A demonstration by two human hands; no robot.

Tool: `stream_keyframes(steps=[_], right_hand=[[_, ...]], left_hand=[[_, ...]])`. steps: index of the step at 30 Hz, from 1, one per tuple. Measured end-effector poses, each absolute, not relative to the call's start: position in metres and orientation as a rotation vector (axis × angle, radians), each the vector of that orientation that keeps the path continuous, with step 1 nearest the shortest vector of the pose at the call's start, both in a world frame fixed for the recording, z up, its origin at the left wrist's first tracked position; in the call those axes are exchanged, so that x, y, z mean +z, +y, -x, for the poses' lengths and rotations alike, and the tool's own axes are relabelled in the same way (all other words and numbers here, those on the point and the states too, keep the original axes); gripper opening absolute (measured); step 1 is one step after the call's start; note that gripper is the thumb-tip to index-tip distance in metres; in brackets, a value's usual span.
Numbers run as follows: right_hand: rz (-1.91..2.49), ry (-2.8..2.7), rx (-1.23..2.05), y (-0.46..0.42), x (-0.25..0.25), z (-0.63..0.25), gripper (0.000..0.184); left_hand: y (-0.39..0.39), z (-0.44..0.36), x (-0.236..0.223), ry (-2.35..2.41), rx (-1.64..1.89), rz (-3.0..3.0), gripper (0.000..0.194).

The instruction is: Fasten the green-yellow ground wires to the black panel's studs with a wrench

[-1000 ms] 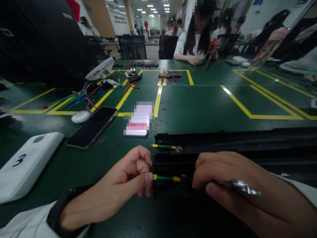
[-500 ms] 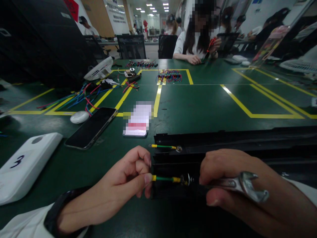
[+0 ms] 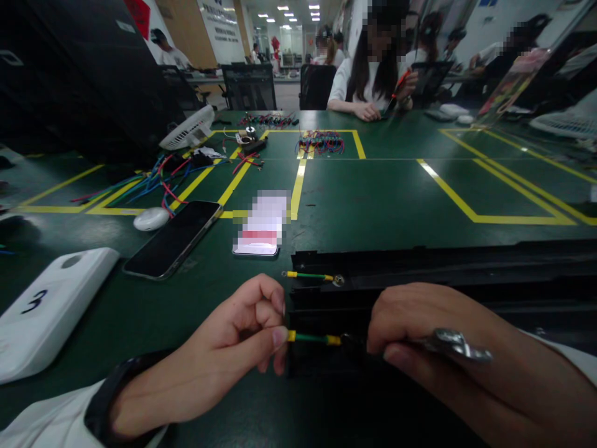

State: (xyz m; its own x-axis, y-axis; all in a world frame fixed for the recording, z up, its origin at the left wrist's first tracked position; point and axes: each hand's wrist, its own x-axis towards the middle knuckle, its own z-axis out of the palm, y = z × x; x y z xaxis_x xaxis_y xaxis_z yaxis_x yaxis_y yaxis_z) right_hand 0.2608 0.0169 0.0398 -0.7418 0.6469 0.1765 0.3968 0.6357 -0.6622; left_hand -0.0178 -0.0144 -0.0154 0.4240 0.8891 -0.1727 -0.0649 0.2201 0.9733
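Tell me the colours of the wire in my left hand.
The wire is green with yellow ends, clearest in the head view.

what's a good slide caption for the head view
Left hand pinches a short green wire at a black rail; right hand holds a wrench.

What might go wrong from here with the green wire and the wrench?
The wrench could slip unnoticed: the right hand hides part of it, and its far end is too dark to see. The green wire might twist or bend, since the left hand pinches one end.
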Motion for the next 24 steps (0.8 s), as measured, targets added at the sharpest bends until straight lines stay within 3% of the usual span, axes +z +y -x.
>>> stream_keyframes(steps=[8, 19, 24], right_hand=[[0.881, -2.175, 0.794, 0.0140, 0.0393, -0.2644, 0.010], [0.737, -2.377, 0.705, 0.0151, 0.0385, -0.2634, 0.017], [0.749, -2.456, 0.736, 0.0170, 0.0400, -0.2597, 0.005]], left_hand=[[-0.0146, 0.0178, -0.0146, 0.930, 0.777, -1.185, 0.010], [-0.0146, 0.0177, -0.0132, 0.941, 0.782, -1.177, 0.009], [-0.0155, 0.0170, -0.0126, 0.931, 0.787, -1.164, 0.009]])
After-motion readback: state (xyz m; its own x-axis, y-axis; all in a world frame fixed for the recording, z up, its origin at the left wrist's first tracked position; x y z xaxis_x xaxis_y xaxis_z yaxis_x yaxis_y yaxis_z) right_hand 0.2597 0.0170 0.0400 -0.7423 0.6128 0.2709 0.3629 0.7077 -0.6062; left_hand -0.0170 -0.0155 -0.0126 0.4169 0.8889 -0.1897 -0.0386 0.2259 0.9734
